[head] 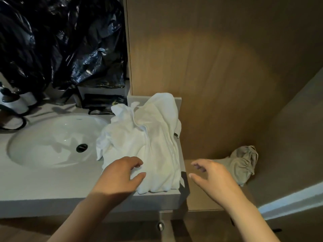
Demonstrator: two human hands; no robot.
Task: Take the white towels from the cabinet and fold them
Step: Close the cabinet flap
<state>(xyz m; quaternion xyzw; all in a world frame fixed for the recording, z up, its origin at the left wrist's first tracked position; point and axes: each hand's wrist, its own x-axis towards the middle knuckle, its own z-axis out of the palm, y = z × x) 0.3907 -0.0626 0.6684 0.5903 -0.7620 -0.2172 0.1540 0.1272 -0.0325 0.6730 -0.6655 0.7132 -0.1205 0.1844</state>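
A crumpled heap of white towels (148,137) lies on the right end of the grey counter (43,187), beside the sink. My left hand (122,173) rests on the heap's near left corner, thumb and fingers loosely bent on the cloth. My right hand (211,175) hovers to the right of the towels, over the low wooden cabinet shelf (194,199), fingers spread and holding nothing.
A white sink basin (52,142) with a dark drain takes up the counter's left. Black plastic bags (61,41) pile up behind it, with white bottles (15,102) at far left. A grey drawstring bag (244,163) lies on the shelf against the wooden panel (218,75).
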